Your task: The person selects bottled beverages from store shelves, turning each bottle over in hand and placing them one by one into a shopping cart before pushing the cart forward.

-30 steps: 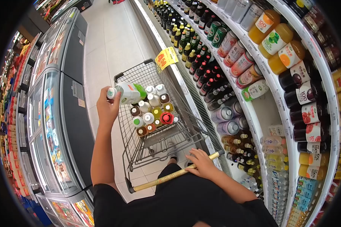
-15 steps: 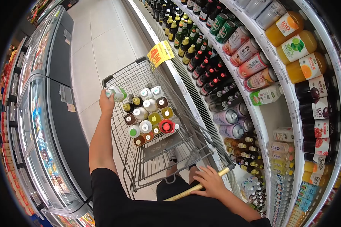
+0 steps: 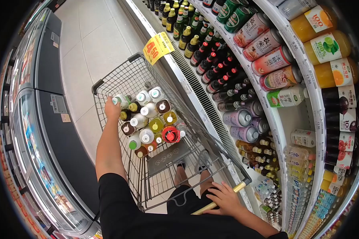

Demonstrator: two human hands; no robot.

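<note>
My left hand [image 3: 112,108] grips a white-capped bottle [image 3: 120,101] near its top, at the left side of the wire cart [image 3: 107,79]. The bottle stands among several others in the cart, beside two dark-capped bottles [image 3: 130,110]. A red-topped bottle [image 3: 171,134] and a green-capped one [image 3: 134,142] are in the group's near rows. My right hand [image 3: 225,198] rests over the cart's yellow handle [image 3: 211,206], fingers spread and slightly bent, with the palm side hidden.
Shelves of bottles and cans [image 3: 272,59] curve along the right side. A yellow price sign [image 3: 157,47] sticks out by the cart's far corner. Glass-topped freezers [image 3: 32,151] line the left. Pale floor tiles [image 3: 79,51] run ahead, and my feet [image 3: 203,156] show below the cart.
My left hand has lowered the bottle from above the cart down into it, upright at the left of the group. The view has shifted, and my right hand stays at the handle.
</note>
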